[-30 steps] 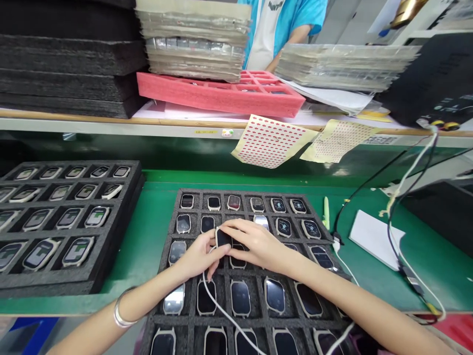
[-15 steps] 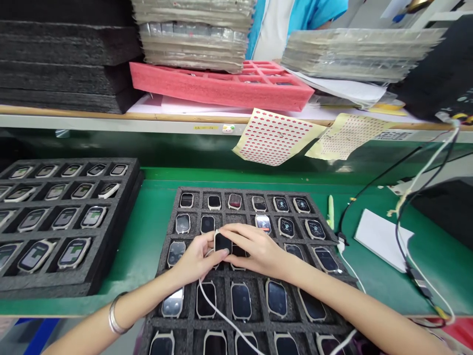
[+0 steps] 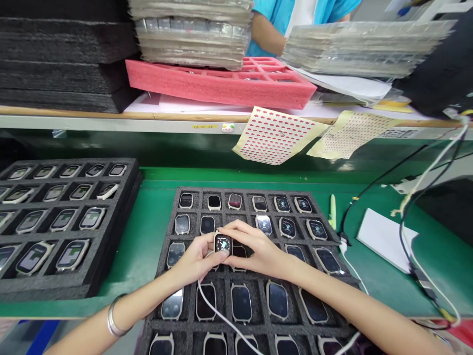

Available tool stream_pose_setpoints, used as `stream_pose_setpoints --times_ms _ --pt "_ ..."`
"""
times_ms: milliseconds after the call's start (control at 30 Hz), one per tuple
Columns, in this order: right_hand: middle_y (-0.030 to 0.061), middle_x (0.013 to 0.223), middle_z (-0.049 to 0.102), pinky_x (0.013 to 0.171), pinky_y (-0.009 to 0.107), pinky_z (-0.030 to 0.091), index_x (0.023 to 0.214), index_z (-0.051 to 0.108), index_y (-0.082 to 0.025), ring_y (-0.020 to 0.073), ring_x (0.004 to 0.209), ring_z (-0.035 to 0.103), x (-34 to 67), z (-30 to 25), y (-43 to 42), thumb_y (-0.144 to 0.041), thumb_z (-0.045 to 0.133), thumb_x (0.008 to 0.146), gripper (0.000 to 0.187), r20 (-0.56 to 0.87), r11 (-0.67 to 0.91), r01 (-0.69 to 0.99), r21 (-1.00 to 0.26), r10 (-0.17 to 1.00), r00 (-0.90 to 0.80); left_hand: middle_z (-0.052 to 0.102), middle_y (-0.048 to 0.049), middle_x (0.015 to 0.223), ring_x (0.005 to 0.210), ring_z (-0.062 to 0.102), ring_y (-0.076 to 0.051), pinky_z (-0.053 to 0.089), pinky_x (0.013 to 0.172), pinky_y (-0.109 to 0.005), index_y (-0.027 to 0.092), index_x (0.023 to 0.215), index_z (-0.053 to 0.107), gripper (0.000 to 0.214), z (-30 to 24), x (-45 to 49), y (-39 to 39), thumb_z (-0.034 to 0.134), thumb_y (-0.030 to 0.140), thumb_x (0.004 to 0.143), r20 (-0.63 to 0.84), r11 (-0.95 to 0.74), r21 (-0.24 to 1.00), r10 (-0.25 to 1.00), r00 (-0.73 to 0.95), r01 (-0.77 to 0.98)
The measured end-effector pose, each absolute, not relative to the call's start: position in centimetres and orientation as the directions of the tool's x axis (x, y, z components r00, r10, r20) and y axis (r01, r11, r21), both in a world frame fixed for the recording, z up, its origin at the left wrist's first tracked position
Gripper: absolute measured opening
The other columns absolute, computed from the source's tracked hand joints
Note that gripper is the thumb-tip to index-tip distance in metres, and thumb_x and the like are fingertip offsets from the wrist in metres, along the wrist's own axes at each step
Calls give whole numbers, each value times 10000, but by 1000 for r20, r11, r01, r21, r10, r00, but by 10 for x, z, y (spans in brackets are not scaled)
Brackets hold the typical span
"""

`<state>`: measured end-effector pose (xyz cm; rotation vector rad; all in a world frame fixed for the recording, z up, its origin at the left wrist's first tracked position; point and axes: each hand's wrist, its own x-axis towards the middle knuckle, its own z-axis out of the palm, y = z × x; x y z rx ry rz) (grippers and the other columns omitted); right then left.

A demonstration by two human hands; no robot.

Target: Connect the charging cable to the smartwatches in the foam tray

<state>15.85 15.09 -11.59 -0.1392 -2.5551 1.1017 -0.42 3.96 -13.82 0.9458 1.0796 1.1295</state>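
Note:
A smartwatch [image 3: 222,242] without a strap, its screen lit with a watch face, is held between both hands over the dark foam tray [image 3: 254,277]. My left hand [image 3: 197,256] grips its left side, the thumb at the lower edge of the screen. A white cable [image 3: 218,311] runs out from under that hand; its end is hidden there. My right hand [image 3: 254,249] is closed on the watch's right and upper edge, fingers bent around it. Below and around the hands, several more strapless watches lie in the tray's compartments, among them a dark one [image 3: 241,301].
Another foam tray of watches [image 3: 113,246] stands at the left. A shelf edge [image 3: 166,125] crosses behind, bearing a pink foam tray [image 3: 218,88] and plastic tray stacks [image 3: 192,37]. White paper [image 3: 384,239], a green pen [image 3: 333,212] and cables are at right. Behind the shelf is a person in blue.
The screen of the held watch has gone from dark to a lit watch face. Both hands stay nearly in place. The person behind the shelf has moved, and an arm now shows.

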Motion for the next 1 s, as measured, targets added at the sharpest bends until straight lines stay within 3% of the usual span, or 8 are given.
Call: stream_pose_setpoints --times_ms 233,433,700,867,1000 --pt "133 1148 537 861 393 492 1321 438 -163 238 1027 537 160 -116 151 -314 655 858 533 313 751 -61 -658 198 -929 591 -7 761 625 513 -106 411 567 -203 127 954 619 277 -137 -3 40 673 338 783 -99 110 963 994 55 -246" --pt "136 1113 555 840 400 501 1278 470 -144 239 998 548 158 -117 147 -284 640 867 466 350 773 -61 -632 214 -912 494 56 665 397 331 -27 276 393 -183 137 989 590 266 -137 -3 40 648 324 810 -105 121 970 991 87 -211" --pt "135 1117 555 843 406 503 1271 470 -153 238 1005 549 159 -118 145 -269 606 886 425 378 777 -75 -625 218 -900 500 46 688 425 340 -36 283 409 -190 135 1000 583 275 -137 -4 40 641 329 813 -69 82 980 994 79 -179" --pt "132 1127 543 860 399 490 1281 465 -152 234 1019 539 158 -116 142 -254 610 884 435 362 753 -69 -654 231 -903 559 -4 759 603 470 -101 368 531 -206 134 953 599 271 -141 -2 41 653 351 801 -38 46 984 998 50 -171" --pt "101 1138 518 911 393 462 1214 516 -191 230 1054 518 155 -107 151 -258 665 841 407 359 692 -57 -719 301 -884 523 11 801 504 379 -51 300 451 -186 183 1147 514 391 -138 -2 38 628 370 824 -66 91 970 991 119 -224"
